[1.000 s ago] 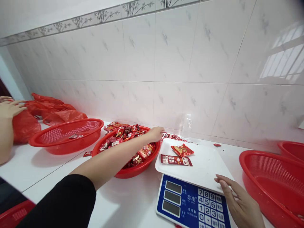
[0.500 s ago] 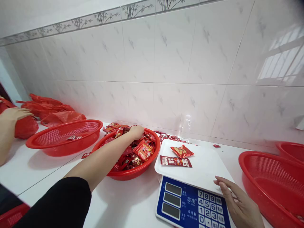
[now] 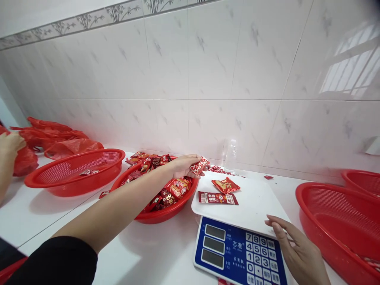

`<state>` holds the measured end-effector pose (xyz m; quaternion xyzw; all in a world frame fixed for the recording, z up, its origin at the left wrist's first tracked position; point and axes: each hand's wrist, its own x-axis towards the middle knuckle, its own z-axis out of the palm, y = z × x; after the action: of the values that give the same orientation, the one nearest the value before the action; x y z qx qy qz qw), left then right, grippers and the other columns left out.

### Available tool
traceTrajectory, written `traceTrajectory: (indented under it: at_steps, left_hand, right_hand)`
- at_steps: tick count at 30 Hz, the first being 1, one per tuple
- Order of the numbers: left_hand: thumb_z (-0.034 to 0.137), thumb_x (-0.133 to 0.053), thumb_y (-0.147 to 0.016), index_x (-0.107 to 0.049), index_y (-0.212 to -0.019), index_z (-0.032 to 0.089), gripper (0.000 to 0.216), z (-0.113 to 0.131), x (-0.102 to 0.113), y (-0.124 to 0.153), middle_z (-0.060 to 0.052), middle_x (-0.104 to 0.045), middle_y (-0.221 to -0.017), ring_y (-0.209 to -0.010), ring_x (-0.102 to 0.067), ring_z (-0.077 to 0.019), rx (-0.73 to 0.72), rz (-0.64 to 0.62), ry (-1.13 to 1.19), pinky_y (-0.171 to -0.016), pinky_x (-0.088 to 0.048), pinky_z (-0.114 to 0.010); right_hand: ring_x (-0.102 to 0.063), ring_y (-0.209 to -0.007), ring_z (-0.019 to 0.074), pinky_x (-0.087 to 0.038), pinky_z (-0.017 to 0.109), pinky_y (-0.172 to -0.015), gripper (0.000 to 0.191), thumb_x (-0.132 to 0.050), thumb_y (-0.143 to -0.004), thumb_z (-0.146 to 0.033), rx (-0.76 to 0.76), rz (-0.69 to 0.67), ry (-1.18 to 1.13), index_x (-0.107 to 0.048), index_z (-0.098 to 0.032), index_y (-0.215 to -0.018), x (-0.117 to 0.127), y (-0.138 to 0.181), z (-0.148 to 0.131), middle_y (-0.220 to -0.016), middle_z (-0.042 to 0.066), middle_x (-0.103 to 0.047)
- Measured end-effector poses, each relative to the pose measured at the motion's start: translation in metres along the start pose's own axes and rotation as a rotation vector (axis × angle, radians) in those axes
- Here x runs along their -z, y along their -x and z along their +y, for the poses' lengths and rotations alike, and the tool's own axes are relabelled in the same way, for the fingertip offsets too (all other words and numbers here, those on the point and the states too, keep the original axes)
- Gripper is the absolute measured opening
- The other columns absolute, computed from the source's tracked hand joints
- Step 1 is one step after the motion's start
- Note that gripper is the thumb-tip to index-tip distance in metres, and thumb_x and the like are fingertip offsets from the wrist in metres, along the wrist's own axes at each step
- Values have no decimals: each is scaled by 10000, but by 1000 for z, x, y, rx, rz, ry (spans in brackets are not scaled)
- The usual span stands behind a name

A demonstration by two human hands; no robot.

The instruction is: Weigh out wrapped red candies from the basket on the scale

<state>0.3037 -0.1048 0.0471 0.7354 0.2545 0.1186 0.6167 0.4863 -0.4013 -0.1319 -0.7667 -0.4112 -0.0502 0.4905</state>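
Observation:
My left hand is closed on a small red-and-white patterned snack packet, held above the right rim of a red basket full of red wrapped snacks. To its right is a kitchen scale with a white pan and blue keypad. On the pan lie a red puffed packet and a long dark-red stick packet, close together. My right hand lies at the scale's right edge, fingers stretched out with nothing in them, the fingertips at the pan's edge.
Another red basket with one packet inside stands at left. Behind it are red plastic bags, with another person's hand beside them. Red baskets stand at right. A clear container and loose packets lie along the tiled wall.
My left hand has come up out of the full basket and moved right, now with a packet in it. My right hand has stayed by the scale. The other person's hand has shifted left.

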Motion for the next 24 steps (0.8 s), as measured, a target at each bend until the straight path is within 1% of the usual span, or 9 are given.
traceTrajectory:
  at_steps: [2,5,9,12,14,16,19,21,24]
  left_hand:
    - [328,-584,-867,-530,-922,161,184,-4,-7,2,-76,-678,-871,-744,-678,-179,-4,-69,142,-646,-541,-303]
    - [262,-696,-782,-536,-926,165,236,-14,-15,0,-39,-666,-805,-671,-644,-132,-42,-79,146,-647,-502,-271]
    - [246,-686,-782,-520,-914,156,230,-32,-29,-4,-19,-658,-712,-564,-574,-97,-54,-56,55,-588,-443,-250]
    - [233,-683,-774,-522,-990,147,282,-42,-39,-5,-30,-673,-766,-644,-606,-118,-60,-63,-1,-633,-450,-260]
    - [251,-669,-784,-530,-1023,140,298,-46,-44,-5,-47,-684,-833,-736,-634,-141,-96,-81,-82,-680,-462,-269]
    - [270,-641,-803,-554,-993,135,248,-49,-49,-5,-55,-686,-865,-790,-643,-157,-151,-91,-184,-709,-471,-277]
    - [244,-642,-791,-600,-897,141,154,-51,-58,1,-35,-674,-815,-783,-633,-177,-212,-70,-315,-721,-470,-295]
    - [206,-653,-774,-629,-857,154,100,-51,-65,9,-24,-667,-818,-819,-618,-192,-255,-52,-396,-771,-457,-315]
    - [175,-584,-830,-650,-906,180,100,-50,-79,26,-40,-663,-962,-935,-591,-204,-489,-58,-654,-859,-434,-336]
  right_hand:
    - [-700,-932,216,-599,219,-623,378,-501,-847,-561,2,3,0,-701,-274,-992,0,1,0,-1007,27,-738]
    - [-696,-946,218,-598,214,-607,378,-504,-842,-568,-9,9,7,-699,-282,-996,1,2,0,-1012,20,-737]
    - [-701,-932,217,-594,205,-583,382,-509,-834,-577,-24,4,6,-699,-287,-992,0,1,1,-1003,15,-741]
    - [-707,-909,205,-595,205,-601,384,-501,-843,-571,-21,-2,-1,-696,-282,-1004,0,0,-1,-995,18,-743]
    - [-707,-907,201,-596,206,-614,380,-495,-850,-565,-10,3,3,-697,-280,-1000,0,0,-2,-994,18,-743]
    - [-710,-897,198,-596,204,-614,369,-495,-853,-556,10,12,22,-699,-281,-991,1,0,-2,-993,15,-744]
    - [-720,-851,197,-591,195,-556,354,-504,-852,-547,55,32,51,-702,-279,-971,2,0,-4,-962,14,-750]
    - [-724,-818,196,-589,195,-528,341,-506,-857,-534,85,45,47,-701,-273,-960,2,1,-6,-951,18,-751]
    - [-716,-836,198,-597,216,-535,307,-507,-878,-491,148,72,42,-683,-262,-981,1,5,-15,-989,32,-736]
